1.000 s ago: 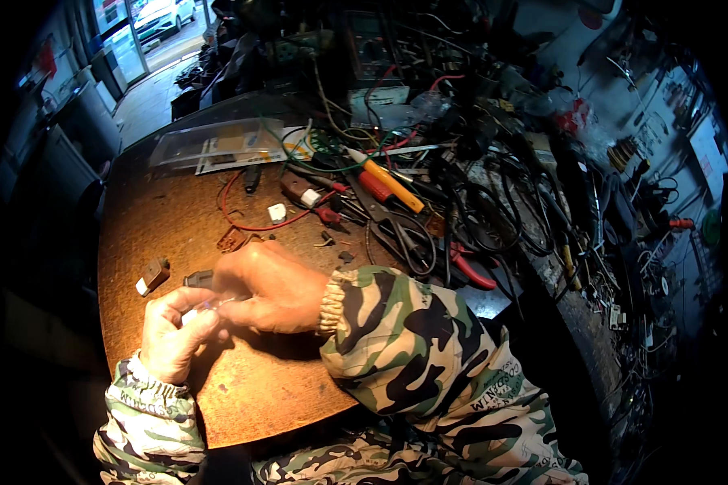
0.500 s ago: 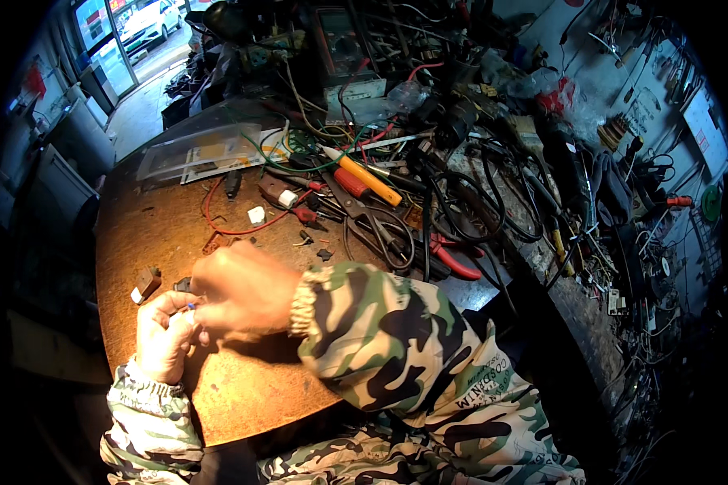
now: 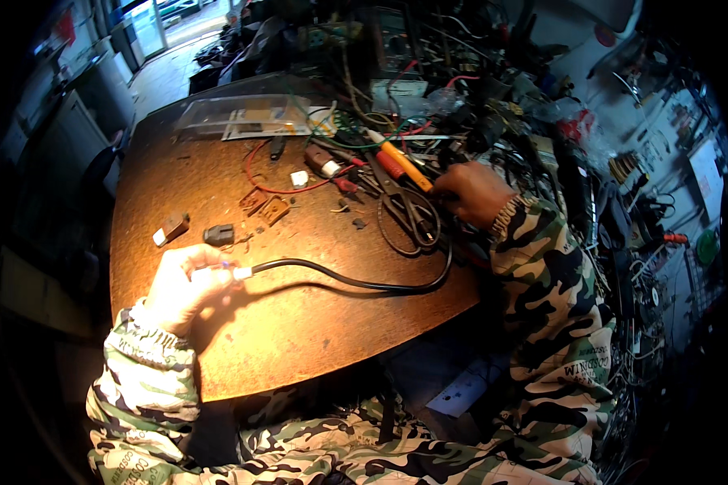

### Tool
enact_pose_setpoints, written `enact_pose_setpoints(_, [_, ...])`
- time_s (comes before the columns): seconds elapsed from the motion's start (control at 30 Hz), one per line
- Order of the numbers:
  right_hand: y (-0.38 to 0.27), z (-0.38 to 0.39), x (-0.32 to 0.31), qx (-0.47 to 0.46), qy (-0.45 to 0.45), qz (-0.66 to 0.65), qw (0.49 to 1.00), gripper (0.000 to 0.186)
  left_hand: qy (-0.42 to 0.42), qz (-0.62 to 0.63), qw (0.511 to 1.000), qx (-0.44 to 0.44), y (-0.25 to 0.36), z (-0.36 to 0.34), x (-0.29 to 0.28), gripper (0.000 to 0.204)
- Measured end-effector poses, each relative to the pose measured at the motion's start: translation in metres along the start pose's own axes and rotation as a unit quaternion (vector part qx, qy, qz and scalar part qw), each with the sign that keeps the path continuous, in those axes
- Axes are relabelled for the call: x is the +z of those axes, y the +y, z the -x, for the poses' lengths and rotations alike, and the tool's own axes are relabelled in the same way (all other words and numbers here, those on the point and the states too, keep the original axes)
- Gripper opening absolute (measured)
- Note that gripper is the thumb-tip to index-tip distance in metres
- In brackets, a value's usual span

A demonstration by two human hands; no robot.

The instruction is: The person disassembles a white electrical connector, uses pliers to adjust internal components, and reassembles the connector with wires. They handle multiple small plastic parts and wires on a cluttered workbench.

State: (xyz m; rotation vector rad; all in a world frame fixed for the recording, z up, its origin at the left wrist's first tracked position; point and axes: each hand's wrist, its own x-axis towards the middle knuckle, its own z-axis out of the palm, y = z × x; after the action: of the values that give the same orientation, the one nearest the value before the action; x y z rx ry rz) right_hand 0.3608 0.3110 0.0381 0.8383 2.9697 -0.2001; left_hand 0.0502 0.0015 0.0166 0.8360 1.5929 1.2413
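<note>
Pinched in my left hand (image 3: 188, 287) is the end of a black cable (image 3: 340, 279), where a pale stripped part and a bit of blue show at the fingertips. From there the cable curves right across the table toward the tool pile. My right hand (image 3: 477, 194) reaches into that pile, its fingers curled down beside a yellow-orange tool handle (image 3: 408, 166); what they grip is hidden. Scissors (image 3: 392, 190) with dark looped handles lie left of it. A dark plug-like piece (image 3: 218, 234) rests just beyond my left hand, near a brown-and-white piece (image 3: 171, 229).
Two open brown shell pieces (image 3: 264, 207), a white cube (image 3: 299, 179) and a red wire (image 3: 249, 166) lie mid-table. A clear plastic tray (image 3: 239, 113) sits at the back. Cables and tools crowd the right side. The wooden table's (image 3: 323, 347) curved edge runs in front of me.
My right hand has left my left hand and moved right and away, into the tools. The black cable now shows stretched across the table. The whole view has shifted slightly.
</note>
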Motion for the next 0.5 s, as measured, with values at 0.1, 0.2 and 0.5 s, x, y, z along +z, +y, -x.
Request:
enact_pose_setpoints(0.1, [-0.013, -0.012, 0.006, 0.022, -0.033, 0.06, 0.997, 0.028, -0.013, -0.021, 0.999, -0.034, 0.001, 0.007, 0.003, 0.029])
enact_pose_setpoints(0.2, [-0.022, -0.02, 0.001, 0.008, -0.056, 0.127, 0.99, 0.031, -0.038, -0.05, 0.996, -0.06, 0.009, 0.011, 0.001, 0.027])
enact_pose_setpoints(0.5, [-0.002, -0.009, 0.002, -0.095, 0.031, 0.072, 0.992, 0.015, -0.111, -0.066, 0.99, -0.058, -0.003, 0.0, -0.006, 0.029])
